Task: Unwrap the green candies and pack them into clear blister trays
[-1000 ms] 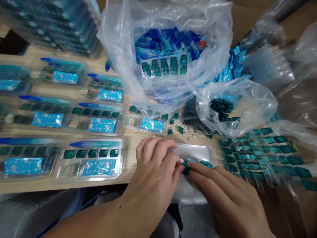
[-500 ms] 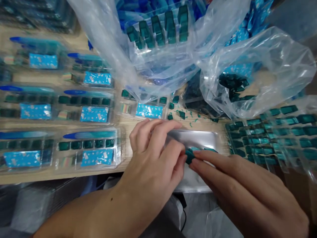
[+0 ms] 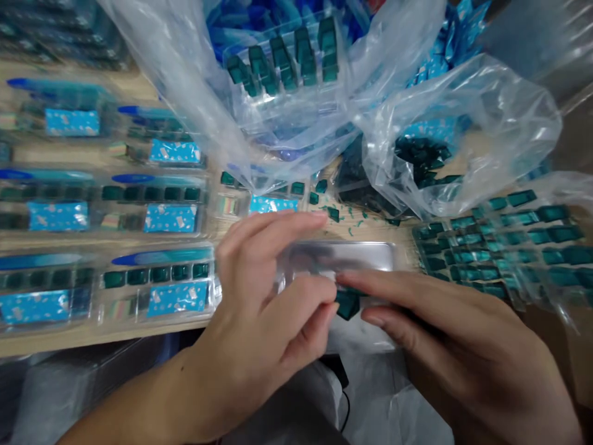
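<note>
The right hand (image 3: 467,346) has thumb and forefinger parted around a green block (image 3: 348,305) over the tray (image 3: 365,253). The left hand (image 3: 259,303) curls close at the block; whether it grips, I cannot tell. Beyond lies a clear bag (image 3: 504,93).

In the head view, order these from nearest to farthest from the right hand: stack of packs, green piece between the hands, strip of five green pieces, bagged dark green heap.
From the right hand:
1. Green piece, between the hands.
2. Dark green heap, in the open bag beyond.
3. Strip of five green pieces, top centre.
4. Stack of packs, far top left.
</note>
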A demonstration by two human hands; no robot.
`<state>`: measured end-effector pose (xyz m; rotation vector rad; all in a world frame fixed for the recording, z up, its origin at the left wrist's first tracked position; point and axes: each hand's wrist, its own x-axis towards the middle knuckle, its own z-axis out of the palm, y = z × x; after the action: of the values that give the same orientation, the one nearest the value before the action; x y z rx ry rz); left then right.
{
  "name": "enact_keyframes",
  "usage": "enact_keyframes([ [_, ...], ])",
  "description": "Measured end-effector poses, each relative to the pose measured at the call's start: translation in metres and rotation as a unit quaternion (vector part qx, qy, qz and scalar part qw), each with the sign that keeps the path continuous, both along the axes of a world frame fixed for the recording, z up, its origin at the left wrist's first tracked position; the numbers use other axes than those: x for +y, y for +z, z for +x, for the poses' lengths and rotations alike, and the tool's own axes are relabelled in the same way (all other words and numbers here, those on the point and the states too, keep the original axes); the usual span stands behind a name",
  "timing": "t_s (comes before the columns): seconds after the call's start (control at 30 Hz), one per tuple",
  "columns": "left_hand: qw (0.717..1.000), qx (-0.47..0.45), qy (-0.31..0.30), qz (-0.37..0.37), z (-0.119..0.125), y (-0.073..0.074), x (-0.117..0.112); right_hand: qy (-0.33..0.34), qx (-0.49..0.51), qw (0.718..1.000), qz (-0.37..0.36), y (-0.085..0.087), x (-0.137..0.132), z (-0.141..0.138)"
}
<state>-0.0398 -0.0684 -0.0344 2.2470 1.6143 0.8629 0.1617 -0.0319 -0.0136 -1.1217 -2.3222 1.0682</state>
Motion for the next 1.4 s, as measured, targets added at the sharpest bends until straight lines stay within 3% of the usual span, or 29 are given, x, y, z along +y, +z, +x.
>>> enact_keyframes([
  [0.13, 0.999, 0.0, 0.007, 0.036, 0.001, 0.004, 0.002, 0.009, 0.035, 0.998, -0.048, 0.006, 0.007, -0.002],
  [0.37, 1.0, -0.021, -0.002, 0.003, 0.005, -0.001, -0.006, 0.006, 0.046, 0.987, -0.156, 0.013, 0.014, -0.004],
  [0.53, 0.999, -0.03, -0.004, 0.029, 0.01, -0.002, -0.009, 0.019, 0.083, 0.974, -0.209, 0.016, 0.019, -0.005],
  [0.67, 0.998, -0.061, -0.031, 0.004, 0.012, 0.001, -0.009, 0.03, 0.121, 0.964, -0.234, 0.015, 0.017, -0.004],
  [0.83, 0.997, -0.032, 0.01, -0.064, 0.013, -0.003, -0.009, 0.004, 0.033, 0.993, -0.109, 0.005, 0.014, -0.006],
  [0.97, 0.996, 0.01, 0.048, -0.076, 0.016, -0.008, -0.008, 0.024, -0.03, 0.999, -0.004, -0.002, 0.017, -0.01],
  [1.17, 0.993, 0.068, 0.081, -0.054, 0.02, -0.012, -0.004, 0.062, -0.019, 0.997, 0.045, -0.004, 0.016, -0.008],
  [1.3, 0.993, 0.074, 0.089, -0.037, 0.019, -0.015, -0.004, 0.078, -0.102, 0.988, 0.091, -0.003, 0.009, -0.014],
  [1.4, 0.994, 0.058, 0.057, -0.071, 0.012, -0.014, -0.005, 0.087, -0.163, 0.976, 0.116, -0.002, 0.008, -0.019],
])
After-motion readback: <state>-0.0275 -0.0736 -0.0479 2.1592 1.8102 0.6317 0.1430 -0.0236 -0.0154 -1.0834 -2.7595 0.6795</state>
